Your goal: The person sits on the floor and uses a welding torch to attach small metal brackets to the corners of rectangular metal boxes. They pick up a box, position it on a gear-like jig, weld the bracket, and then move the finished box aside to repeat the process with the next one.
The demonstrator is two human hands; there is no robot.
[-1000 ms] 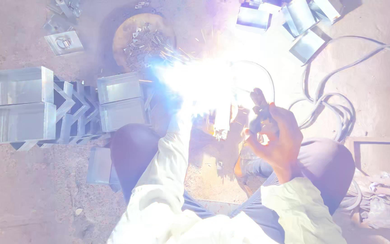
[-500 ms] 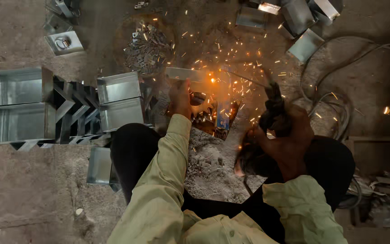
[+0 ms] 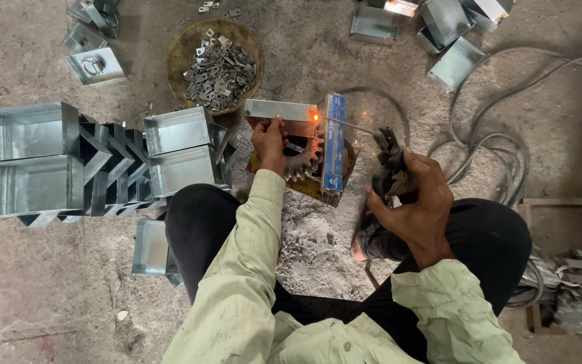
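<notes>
Right hand (image 3: 415, 202) is closed around a dark electrode holder (image 3: 386, 165); a thin welding rod (image 3: 348, 125) runs from it up and leftward to an orange glowing spot (image 3: 316, 116) on the workpiece. The holder's jaw end is dark and hard to make out.

Left hand (image 3: 269, 141) presses fingers-down on a small galvanised metal tray (image 3: 281, 110), which lies just beyond its fingertips; whether the fingers grip or only steady it cannot be told. Just right of this hand stands a blue box (image 3: 335, 145) on edge, and a toothed gear-like piece (image 3: 301, 162) sits partly hidden beneath.

Beyond the left hand, a round basket (image 3: 186, 47) holds small metal brackets (image 3: 220, 67). Left of that hand, stacked galvanised trays (image 3: 28, 131) rest on the concrete floor (image 3: 48, 283). Further trays (image 3: 453, 62) beyond the right hand are cut off by the top edge. Grey cables (image 3: 500, 145) loop right of the right hand; their ends are out of view.
</notes>
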